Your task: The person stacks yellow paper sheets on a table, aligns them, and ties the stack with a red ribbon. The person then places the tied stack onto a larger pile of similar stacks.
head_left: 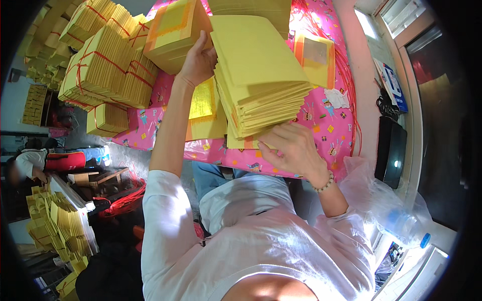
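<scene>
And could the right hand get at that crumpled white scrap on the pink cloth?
Probably yes: the white scrap looks uncovered, with bare pink cloth between it and the right hand, though that hand is now at the yellow stack's near edge.

left hand (197, 65): partly behind paper stack (258, 57) | rear stack (251, 7): top cut off | co-worker's head (13, 172): blurred

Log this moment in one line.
left hand: at left side of yellow paper stack | right hand: at stack's near lower edge | red-tied bundles: left of stack

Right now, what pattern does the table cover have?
The table cover is pink with small cartoon figures, clearest in the head view.
</scene>
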Demonstrator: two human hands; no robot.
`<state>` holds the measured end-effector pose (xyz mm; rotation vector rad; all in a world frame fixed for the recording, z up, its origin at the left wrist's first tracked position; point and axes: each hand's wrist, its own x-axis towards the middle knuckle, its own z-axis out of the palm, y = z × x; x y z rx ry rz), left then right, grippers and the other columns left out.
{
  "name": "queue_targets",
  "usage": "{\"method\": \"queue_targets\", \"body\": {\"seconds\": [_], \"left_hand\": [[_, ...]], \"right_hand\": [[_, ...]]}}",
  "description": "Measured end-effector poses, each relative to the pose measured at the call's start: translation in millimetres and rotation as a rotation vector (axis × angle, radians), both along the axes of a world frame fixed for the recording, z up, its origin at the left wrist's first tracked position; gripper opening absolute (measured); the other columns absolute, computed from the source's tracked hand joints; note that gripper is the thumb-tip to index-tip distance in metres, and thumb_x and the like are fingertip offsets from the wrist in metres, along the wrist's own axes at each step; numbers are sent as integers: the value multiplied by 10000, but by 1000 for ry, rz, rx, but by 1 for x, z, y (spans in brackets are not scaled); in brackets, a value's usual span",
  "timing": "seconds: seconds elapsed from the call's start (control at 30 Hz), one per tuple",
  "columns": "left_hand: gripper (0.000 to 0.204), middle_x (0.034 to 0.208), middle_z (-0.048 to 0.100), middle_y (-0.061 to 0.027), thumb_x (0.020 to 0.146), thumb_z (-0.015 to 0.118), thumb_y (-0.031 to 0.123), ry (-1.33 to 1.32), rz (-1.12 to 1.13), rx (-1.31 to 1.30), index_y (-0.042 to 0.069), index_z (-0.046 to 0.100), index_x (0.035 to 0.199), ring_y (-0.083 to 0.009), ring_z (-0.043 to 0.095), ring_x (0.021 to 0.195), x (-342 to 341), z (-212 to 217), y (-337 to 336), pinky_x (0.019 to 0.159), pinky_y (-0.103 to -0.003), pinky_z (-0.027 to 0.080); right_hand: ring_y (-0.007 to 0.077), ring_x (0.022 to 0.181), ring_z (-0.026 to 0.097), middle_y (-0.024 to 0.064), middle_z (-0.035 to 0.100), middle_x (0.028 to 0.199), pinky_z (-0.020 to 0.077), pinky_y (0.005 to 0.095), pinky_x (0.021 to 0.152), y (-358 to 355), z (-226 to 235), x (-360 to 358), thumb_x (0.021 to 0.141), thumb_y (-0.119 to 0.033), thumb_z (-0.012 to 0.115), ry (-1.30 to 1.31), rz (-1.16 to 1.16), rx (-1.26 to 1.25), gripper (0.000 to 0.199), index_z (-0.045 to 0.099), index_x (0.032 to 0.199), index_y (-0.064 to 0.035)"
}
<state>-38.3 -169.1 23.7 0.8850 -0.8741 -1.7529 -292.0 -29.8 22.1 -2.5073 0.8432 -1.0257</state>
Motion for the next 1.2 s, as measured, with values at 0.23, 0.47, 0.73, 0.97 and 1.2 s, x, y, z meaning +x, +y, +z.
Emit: {"method": "queue_targets", "body": {"seconds": [0.23, 0.47, 0.73, 0.97, 1.2], "left_hand": [[620, 1286, 537, -38, 939, 339, 588, -129, 71, -77, 138, 448, 1352, -171, 495, 1141, -2, -13, -6, 903, -314, 419], [581, 1310, 500, -26, 954, 366, 534, -92, 171, -38, 129, 417, 1368, -165, 483, 1168, -2, -17, 4, 958, -322, 415], [594, 1281, 513, -21, 952, 373, 536, -123, 231, 24, 112, 417, 1365, -163, 487, 1158, -9, -11, 13, 944, -314, 423], [622, 1316, 488, -42, 950, 361, 551, -97, 208, 1, 104, 392, 1381, -183, 469, 1185, -3, -25, 6, 977, -335, 403], [636, 1344, 459, -48, 947, 349, 565, -142, 161, -110, 111, 378, 1390, -202, 438, 1223, -3, -25, 5, 1009, -343, 373]], "right_hand": [[211, 537, 551, 28, 537, 597, 430, 331, 515, -7, -2, 9, 744, -141, 669, 92, 5, -43, 80, 623, 703, -90], [212, 494, 547, 31, 535, 542, 416, 327, 453, -12, 0, 16, 721, -142, 657, 122, 2, -21, 109, 603, 640, -92], [217, 508, 557, 34, 538, 534, 431, 329, 494, -11, -2, 17, 713, -136, 652, 100, -13, -31, 113, 598, 625, -91], [213, 498, 554, 30, 542, 533, 425, 330, 482, -12, -3, 18, 706, -129, 647, 89, -18, -40, 109, 593, 618, -95], [156, 558, 539, 36, 530, 615, 382, 244, 513, -8, -6, -21, 810, -67, 565, -512, -107, -288, 166, 517, 650, -66]]}}
